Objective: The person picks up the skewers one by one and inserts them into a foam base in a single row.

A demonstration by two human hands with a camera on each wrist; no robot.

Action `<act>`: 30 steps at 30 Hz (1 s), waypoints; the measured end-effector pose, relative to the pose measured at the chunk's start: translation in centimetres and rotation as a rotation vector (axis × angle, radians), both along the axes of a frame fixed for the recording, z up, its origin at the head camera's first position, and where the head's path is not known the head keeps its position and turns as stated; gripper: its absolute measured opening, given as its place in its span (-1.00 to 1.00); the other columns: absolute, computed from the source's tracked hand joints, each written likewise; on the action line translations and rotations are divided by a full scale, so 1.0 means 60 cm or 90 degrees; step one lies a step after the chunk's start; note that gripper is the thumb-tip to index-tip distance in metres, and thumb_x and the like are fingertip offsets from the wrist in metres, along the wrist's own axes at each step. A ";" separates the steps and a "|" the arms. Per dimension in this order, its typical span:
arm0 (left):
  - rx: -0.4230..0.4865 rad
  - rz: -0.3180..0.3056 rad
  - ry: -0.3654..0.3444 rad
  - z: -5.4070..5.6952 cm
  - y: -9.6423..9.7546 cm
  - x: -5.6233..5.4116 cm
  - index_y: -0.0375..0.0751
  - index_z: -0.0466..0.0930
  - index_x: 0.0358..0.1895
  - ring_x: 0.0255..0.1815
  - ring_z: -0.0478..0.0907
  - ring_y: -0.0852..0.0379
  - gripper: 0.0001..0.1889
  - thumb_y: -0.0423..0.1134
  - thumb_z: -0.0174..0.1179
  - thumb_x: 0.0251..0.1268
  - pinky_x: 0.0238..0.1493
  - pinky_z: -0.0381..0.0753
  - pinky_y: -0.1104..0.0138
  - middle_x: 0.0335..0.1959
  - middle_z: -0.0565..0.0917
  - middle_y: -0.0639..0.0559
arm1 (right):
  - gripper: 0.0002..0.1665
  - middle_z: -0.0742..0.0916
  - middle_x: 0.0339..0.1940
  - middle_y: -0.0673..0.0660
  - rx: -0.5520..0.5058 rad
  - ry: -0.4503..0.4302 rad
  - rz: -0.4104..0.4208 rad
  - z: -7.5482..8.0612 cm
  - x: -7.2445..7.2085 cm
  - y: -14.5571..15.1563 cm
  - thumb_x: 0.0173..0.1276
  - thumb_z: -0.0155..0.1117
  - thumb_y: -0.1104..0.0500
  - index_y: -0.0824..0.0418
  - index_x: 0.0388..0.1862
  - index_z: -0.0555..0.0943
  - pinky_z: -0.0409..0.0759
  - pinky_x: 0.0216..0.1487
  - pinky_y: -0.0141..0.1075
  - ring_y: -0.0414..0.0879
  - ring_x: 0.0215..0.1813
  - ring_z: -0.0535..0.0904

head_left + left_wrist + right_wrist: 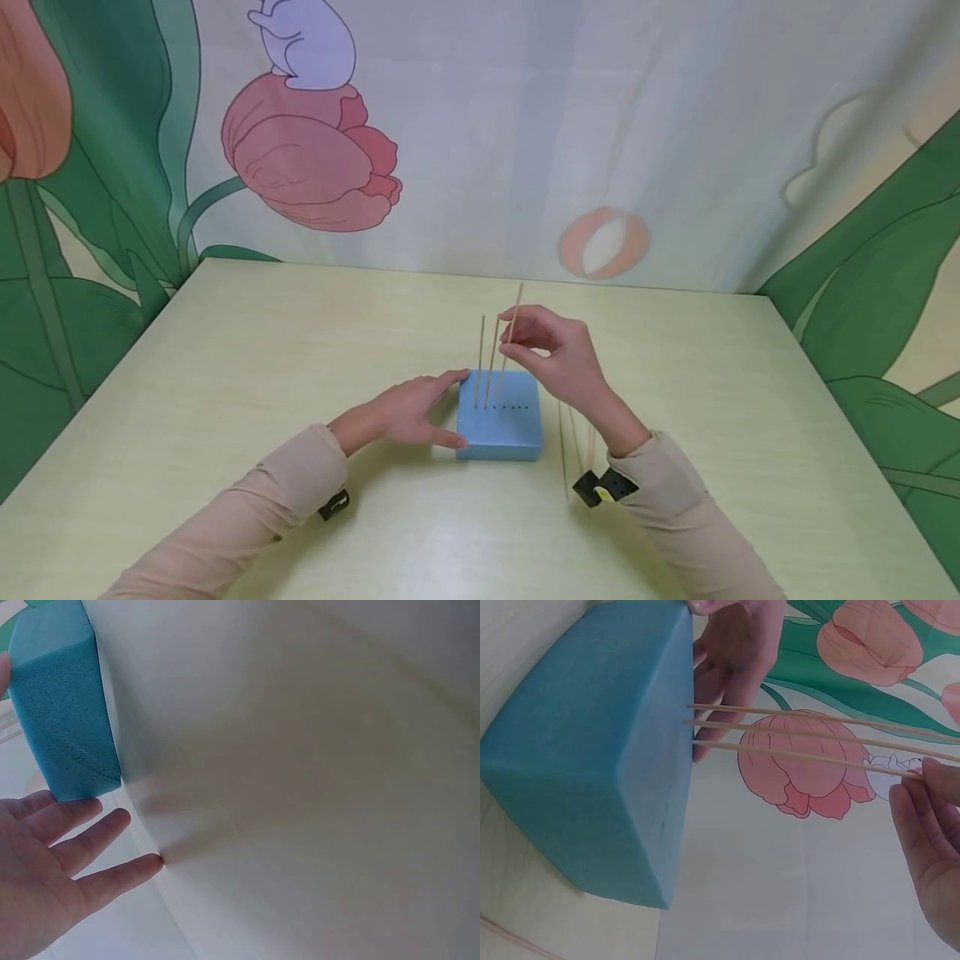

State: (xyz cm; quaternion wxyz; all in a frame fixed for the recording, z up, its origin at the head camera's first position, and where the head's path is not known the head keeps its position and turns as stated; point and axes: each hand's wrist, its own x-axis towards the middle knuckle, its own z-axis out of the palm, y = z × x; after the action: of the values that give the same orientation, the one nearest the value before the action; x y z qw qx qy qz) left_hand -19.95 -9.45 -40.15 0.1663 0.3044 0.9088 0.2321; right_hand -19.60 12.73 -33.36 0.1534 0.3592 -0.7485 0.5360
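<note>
A blue foam block point(498, 433) with a row of small holes lies on the table. Two thin wooden sticks point(479, 361) stand upright in its left holes. The left hand point(408, 410) holds the block's left end, thumb at the near corner and index finger at the far one. Above the block, the right hand point(555, 346) pinches a third stick point(810, 759) between thumb and fingertips. That stick's lower end meets the block's top beside the standing pair; whether it sits inside a hole I cannot tell.
Several loose sticks point(563, 450) lie on the table right of the block, partly hidden under the right wrist. Behind the pale table point(300, 333) hangs a curtain point(480, 167) printed with tulips.
</note>
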 end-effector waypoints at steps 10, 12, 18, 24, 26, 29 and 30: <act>-0.006 -0.008 0.010 0.002 0.001 -0.002 -0.17 -0.02 0.42 0.24 0.29 -0.10 0.04 0.25 0.27 -0.08 0.17 0.30 0.07 0.27 0.33 -0.16 | -0.65 0.67 -0.48 0.23 -0.001 0.014 0.013 -0.005 0.001 -0.002 -0.01 0.31 0.55 0.45 -0.18 0.55 0.61 -0.28 -0.27 -0.02 -0.41 0.62; -0.006 -0.009 0.008 0.002 0.001 -0.002 -0.17 -0.03 0.42 0.25 0.28 -0.10 0.04 0.26 0.27 -0.08 0.17 0.30 0.07 0.27 0.33 -0.15 | -0.65 0.67 -0.48 0.23 0.002 0.013 0.019 -0.008 0.001 -0.002 -0.01 0.31 0.56 0.45 -0.18 0.54 0.61 -0.28 -0.27 -0.02 -0.40 0.62; 0.001 -0.008 0.007 0.000 0.001 -0.003 -0.17 -0.03 0.42 0.24 0.29 -0.09 0.04 0.25 0.27 -0.08 0.16 0.31 0.07 0.26 0.34 -0.15 | -0.65 0.68 -0.46 0.22 0.021 -0.008 0.029 -0.021 0.002 -0.004 -0.01 0.32 0.54 0.42 -0.18 0.54 0.61 -0.28 -0.27 -0.01 -0.39 0.63; -0.002 -0.004 0.004 0.002 0.002 -0.001 -0.16 -0.02 0.42 0.23 0.30 -0.11 0.03 0.24 0.27 -0.07 0.15 0.31 0.06 0.26 0.34 -0.17 | -0.65 0.68 -0.47 0.20 0.043 -0.008 0.010 -0.033 0.003 -0.004 -0.02 0.34 0.53 0.40 -0.20 0.55 0.61 -0.31 -0.30 -0.03 -0.41 0.63; -0.003 -0.004 0.006 0.002 0.002 -0.001 -0.16 -0.02 0.42 0.23 0.30 -0.11 0.02 0.24 0.27 -0.07 0.15 0.31 0.07 0.26 0.34 -0.17 | -0.66 0.68 -0.49 0.19 0.049 -0.008 0.002 -0.036 0.003 -0.005 -0.02 0.34 0.52 0.39 -0.20 0.55 0.61 -0.32 -0.31 -0.04 -0.42 0.62; -0.003 -0.006 0.009 0.002 0.002 -0.001 -0.17 -0.01 0.41 0.23 0.30 -0.11 0.02 0.23 0.27 -0.07 0.16 0.31 0.07 0.26 0.34 -0.17 | -0.66 0.68 -0.49 0.17 0.059 -0.011 -0.011 -0.040 0.004 -0.005 -0.02 0.35 0.51 0.38 -0.21 0.56 0.61 -0.33 -0.32 -0.06 -0.43 0.62; -0.001 -0.006 0.010 0.002 0.001 -0.001 -0.18 -0.01 0.41 0.23 0.30 -0.11 0.02 0.23 0.28 -0.07 0.16 0.31 0.07 0.26 0.34 -0.17 | -0.66 0.68 -0.49 0.17 0.061 -0.012 -0.016 -0.040 0.005 -0.005 -0.02 0.35 0.50 0.37 -0.21 0.56 0.61 -0.33 -0.32 -0.06 -0.43 0.62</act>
State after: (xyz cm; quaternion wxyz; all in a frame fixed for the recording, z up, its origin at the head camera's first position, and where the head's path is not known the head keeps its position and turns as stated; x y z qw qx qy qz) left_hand -19.98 -9.36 -40.05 0.1609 0.3105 0.9087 0.2279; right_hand -19.30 12.41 -35.78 0.1353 0.3518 -0.7791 0.5009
